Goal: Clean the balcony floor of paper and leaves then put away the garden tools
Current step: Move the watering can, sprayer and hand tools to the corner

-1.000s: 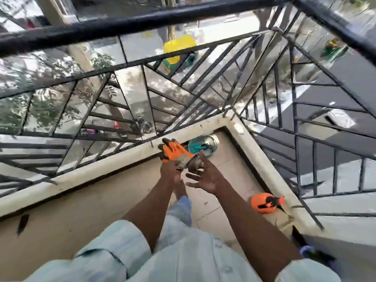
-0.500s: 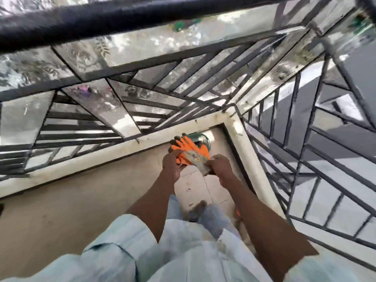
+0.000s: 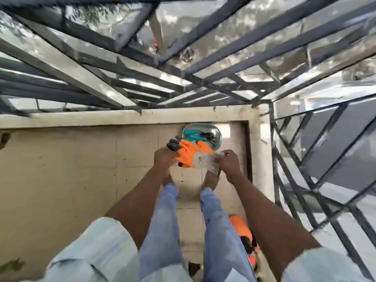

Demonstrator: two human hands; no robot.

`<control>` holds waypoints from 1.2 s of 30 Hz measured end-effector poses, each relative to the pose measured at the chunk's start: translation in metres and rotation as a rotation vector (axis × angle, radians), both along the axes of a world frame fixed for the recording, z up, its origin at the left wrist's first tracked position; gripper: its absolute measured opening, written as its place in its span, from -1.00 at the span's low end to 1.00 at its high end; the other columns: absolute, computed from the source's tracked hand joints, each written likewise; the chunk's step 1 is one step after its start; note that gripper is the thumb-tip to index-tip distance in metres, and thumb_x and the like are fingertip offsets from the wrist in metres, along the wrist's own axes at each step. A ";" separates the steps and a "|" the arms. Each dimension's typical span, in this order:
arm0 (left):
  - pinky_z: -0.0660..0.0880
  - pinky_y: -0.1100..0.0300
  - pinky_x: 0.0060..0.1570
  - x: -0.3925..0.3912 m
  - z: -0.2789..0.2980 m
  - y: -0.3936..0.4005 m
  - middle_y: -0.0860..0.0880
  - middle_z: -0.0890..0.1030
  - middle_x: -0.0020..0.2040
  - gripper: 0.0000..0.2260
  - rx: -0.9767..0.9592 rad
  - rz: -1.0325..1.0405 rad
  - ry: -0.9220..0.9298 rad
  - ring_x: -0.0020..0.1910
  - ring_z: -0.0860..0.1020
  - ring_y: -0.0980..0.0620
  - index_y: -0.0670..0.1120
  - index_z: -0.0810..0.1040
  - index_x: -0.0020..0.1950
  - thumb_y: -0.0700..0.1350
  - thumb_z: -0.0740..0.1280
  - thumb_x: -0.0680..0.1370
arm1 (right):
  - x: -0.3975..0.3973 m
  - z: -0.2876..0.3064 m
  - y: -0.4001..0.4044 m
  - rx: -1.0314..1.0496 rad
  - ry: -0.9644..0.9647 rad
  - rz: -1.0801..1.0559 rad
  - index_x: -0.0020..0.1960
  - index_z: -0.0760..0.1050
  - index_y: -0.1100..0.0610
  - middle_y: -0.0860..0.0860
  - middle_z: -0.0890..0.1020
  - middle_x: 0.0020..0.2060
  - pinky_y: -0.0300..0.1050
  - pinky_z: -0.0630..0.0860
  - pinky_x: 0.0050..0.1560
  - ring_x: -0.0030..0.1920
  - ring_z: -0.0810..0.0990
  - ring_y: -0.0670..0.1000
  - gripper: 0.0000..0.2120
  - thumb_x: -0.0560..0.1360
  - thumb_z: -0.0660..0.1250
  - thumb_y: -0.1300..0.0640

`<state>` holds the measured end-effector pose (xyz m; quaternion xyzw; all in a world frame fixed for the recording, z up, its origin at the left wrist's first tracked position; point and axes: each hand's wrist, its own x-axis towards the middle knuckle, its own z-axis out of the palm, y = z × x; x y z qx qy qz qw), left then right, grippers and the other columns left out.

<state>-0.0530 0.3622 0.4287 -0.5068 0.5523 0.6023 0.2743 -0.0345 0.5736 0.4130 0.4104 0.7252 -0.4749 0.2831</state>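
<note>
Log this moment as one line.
left hand: holds orange gloves | right hand: pinches wrapper | tools in bowl

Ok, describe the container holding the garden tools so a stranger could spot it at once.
Find the corner where the balcony's railings meet. On the floor just inside it sits a shallow oval tub, directly beyond the orange gloves. It alone holds teal-handled tools.
</note>
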 end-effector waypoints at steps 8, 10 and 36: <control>0.57 0.22 -0.45 -0.015 -0.156 0.042 -0.13 0.55 -0.27 -0.76 -0.064 -0.090 -0.011 -0.31 0.55 -0.03 -0.15 0.50 -0.23 -0.49 0.36 0.39 | -0.029 -0.172 0.039 0.082 -0.009 0.104 -0.02 0.51 0.13 0.08 0.62 -0.10 0.04 0.59 -0.05 -0.04 0.61 0.12 -0.78 0.35 0.42 0.22; 0.58 0.24 -0.45 -0.019 -0.190 0.046 -0.12 0.56 -0.28 -0.75 -0.059 -0.059 -0.016 -0.31 0.55 -0.02 -0.14 0.50 -0.24 -0.48 0.37 0.40 | -0.036 -0.203 0.041 0.083 0.000 0.087 0.03 0.52 0.14 0.09 0.62 -0.05 -0.09 0.55 -0.17 -0.06 0.60 0.08 -0.75 0.37 0.43 0.20; 0.36 0.14 0.10 0.055 0.155 0.066 -0.29 0.60 0.16 -0.72 -0.381 -0.794 0.276 0.19 0.54 -0.22 -0.30 0.55 0.20 -0.21 0.36 0.53 | 0.012 0.123 -0.017 0.162 0.100 0.893 0.19 0.46 0.27 0.19 0.57 0.13 -0.13 0.38 -0.07 0.14 0.54 0.21 -0.70 0.49 0.28 0.18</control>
